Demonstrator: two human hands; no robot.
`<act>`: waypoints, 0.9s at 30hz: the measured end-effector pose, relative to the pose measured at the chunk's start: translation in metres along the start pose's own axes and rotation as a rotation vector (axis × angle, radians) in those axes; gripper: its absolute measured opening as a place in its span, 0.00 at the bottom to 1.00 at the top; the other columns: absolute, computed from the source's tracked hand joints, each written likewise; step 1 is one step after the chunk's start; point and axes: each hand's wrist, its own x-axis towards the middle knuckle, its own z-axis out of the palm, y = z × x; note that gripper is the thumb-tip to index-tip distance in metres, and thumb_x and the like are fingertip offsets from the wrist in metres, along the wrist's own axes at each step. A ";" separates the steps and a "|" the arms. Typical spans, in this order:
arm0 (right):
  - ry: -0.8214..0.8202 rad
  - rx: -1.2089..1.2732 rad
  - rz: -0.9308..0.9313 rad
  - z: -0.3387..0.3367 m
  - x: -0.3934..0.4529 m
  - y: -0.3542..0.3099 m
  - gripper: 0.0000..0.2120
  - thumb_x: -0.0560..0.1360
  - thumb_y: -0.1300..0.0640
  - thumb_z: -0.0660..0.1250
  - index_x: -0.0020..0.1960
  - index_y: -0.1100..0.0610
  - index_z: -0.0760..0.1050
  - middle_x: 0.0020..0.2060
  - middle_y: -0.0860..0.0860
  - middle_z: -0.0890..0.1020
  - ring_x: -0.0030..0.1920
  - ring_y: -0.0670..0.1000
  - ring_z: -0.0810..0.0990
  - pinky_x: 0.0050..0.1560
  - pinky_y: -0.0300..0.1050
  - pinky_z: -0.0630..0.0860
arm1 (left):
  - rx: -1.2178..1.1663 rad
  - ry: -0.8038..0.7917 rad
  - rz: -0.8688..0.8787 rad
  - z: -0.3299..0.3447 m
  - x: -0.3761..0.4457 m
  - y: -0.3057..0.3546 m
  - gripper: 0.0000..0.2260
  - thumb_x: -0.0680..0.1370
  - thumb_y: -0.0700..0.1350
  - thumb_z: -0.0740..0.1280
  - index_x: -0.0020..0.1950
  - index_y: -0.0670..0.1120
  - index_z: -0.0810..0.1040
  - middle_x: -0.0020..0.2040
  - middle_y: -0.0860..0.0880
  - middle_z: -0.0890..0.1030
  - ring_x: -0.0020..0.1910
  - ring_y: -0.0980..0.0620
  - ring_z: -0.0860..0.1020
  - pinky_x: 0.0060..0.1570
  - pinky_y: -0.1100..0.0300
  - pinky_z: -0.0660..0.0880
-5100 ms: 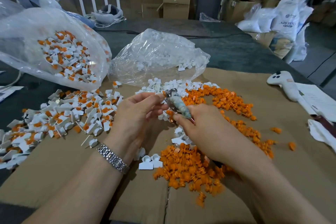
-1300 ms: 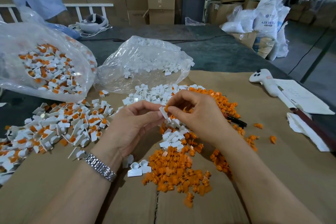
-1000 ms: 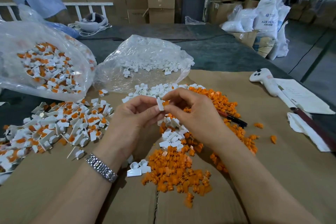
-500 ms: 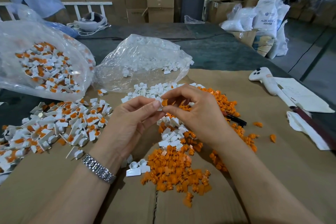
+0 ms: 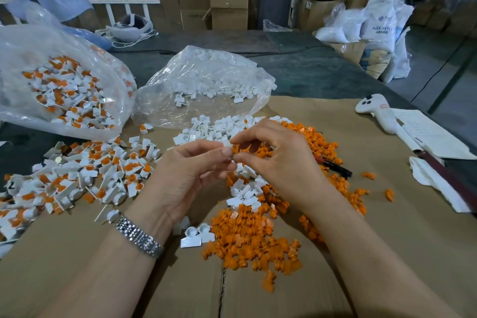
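In the middle of the frame we hold our two hands close together, a little above the cardboard-covered surface. Our left hand pinches a small white piece between thumb and forefinger, and our right hand pinches a small orange piece in the same way. The two pieces touch each other at the fingertips. We judge that the orange piece is being pressed into the white one, and this is why both are held only by the tips of the fingers: the joint is visible to us and the other fingers are curled out of the way. The supplies lie where each hand reaches them easily. The heap of orange pieces spreads just below and to the right of the hands. The loose white pieces lie just above the hands, spilling from the clear bag in the upper middle. The joined pieces are gathered at the left of the frame, apart from the raw parts, probably so that finished and unfinished work do not mix. More of them fill the large bag at the upper left. A dark tool lies among the orange pieces to the right of our right hand, and no hand touches it.
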 end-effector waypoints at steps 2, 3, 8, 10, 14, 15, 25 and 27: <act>-0.010 -0.025 -0.009 0.000 0.000 0.000 0.11 0.74 0.59 0.76 0.56 0.56 0.84 0.47 0.47 0.81 0.47 0.43 0.80 0.51 0.39 0.79 | 0.004 -0.007 -0.012 0.000 0.000 0.000 0.08 0.65 0.40 0.79 0.42 0.41 0.87 0.45 0.39 0.86 0.40 0.46 0.86 0.35 0.63 0.81; -0.015 -0.033 -0.014 0.000 0.000 -0.001 0.11 0.74 0.59 0.76 0.56 0.56 0.84 0.48 0.48 0.82 0.47 0.44 0.80 0.51 0.41 0.79 | 0.011 -0.007 -0.013 0.000 0.000 0.000 0.07 0.65 0.39 0.79 0.42 0.42 0.87 0.45 0.39 0.86 0.40 0.46 0.86 0.35 0.63 0.81; -0.058 -0.078 -0.027 0.002 0.001 0.000 0.11 0.75 0.59 0.75 0.57 0.56 0.83 0.49 0.49 0.82 0.49 0.44 0.80 0.53 0.44 0.79 | 0.022 0.022 -0.013 -0.001 0.001 -0.002 0.05 0.67 0.37 0.78 0.42 0.41 0.86 0.45 0.37 0.86 0.38 0.46 0.85 0.34 0.63 0.80; -0.090 -0.067 -0.018 0.001 0.001 0.002 0.13 0.75 0.58 0.75 0.59 0.54 0.82 0.50 0.47 0.82 0.50 0.43 0.80 0.54 0.38 0.77 | 0.032 0.035 0.002 -0.001 0.002 -0.003 0.05 0.66 0.38 0.79 0.40 0.42 0.87 0.44 0.38 0.86 0.38 0.47 0.85 0.34 0.63 0.80; -0.029 -0.128 0.184 -0.009 0.005 0.015 0.19 0.77 0.48 0.72 0.67 0.48 0.76 0.56 0.43 0.80 0.54 0.40 0.78 0.55 0.30 0.72 | 0.013 0.080 0.026 -0.001 0.004 -0.003 0.06 0.62 0.40 0.80 0.37 0.46 0.88 0.41 0.42 0.86 0.38 0.47 0.86 0.35 0.63 0.80; -0.017 -0.252 0.279 -0.014 0.006 0.023 0.21 0.78 0.46 0.70 0.68 0.49 0.74 0.59 0.45 0.79 0.57 0.43 0.77 0.58 0.36 0.73 | 0.005 0.082 0.026 -0.002 0.005 -0.003 0.07 0.62 0.40 0.80 0.37 0.46 0.88 0.41 0.43 0.86 0.38 0.47 0.86 0.35 0.63 0.80; -0.257 -0.692 0.661 -0.023 0.003 0.046 0.17 0.77 0.42 0.66 0.51 0.56 0.74 0.49 0.54 0.76 0.53 0.57 0.76 0.58 0.59 0.74 | -0.076 0.104 0.023 -0.004 0.007 -0.004 0.06 0.61 0.42 0.80 0.37 0.47 0.88 0.40 0.44 0.87 0.38 0.50 0.86 0.33 0.66 0.80; -0.217 -0.600 0.661 -0.026 0.004 0.045 0.14 0.78 0.45 0.64 0.49 0.57 0.74 0.45 0.53 0.77 0.46 0.55 0.77 0.47 0.53 0.75 | -0.098 0.126 0.022 -0.003 0.007 -0.004 0.08 0.60 0.43 0.80 0.38 0.46 0.88 0.41 0.44 0.87 0.38 0.51 0.86 0.32 0.66 0.79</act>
